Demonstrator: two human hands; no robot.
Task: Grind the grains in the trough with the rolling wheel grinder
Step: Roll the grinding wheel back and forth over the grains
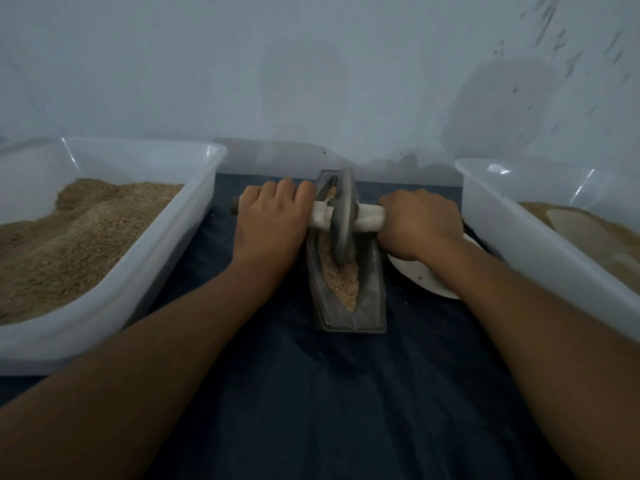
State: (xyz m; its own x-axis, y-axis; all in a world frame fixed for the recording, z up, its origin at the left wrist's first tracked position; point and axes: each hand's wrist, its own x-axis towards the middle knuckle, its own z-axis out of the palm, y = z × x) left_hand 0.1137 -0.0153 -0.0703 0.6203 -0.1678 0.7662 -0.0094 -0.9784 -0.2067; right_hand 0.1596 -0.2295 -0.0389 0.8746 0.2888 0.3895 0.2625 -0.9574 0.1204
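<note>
- Head view is showing a grey boat-shaped metal trough (pixel 346 306) lying on a dark blue cloth (pixel 329 393), with pale crushed grains (pixel 341 277) filling its groove.
- A grey metal grinding wheel (pixel 343 220) is standing upright in the groove, touching the grains.
- Left hand (pixel 273 220) is curling around the wheel's axle handle (pixel 322 216) on one side; right hand (pixel 419 220) is gripping the white-wrapped end opposite.
- Translucent plastic tubs (pixel 114 271) of brown grain are flanking the trough.
- A white dish (pixel 415 271), possibly a plate, is sitting partly hidden under the right wrist.
</note>
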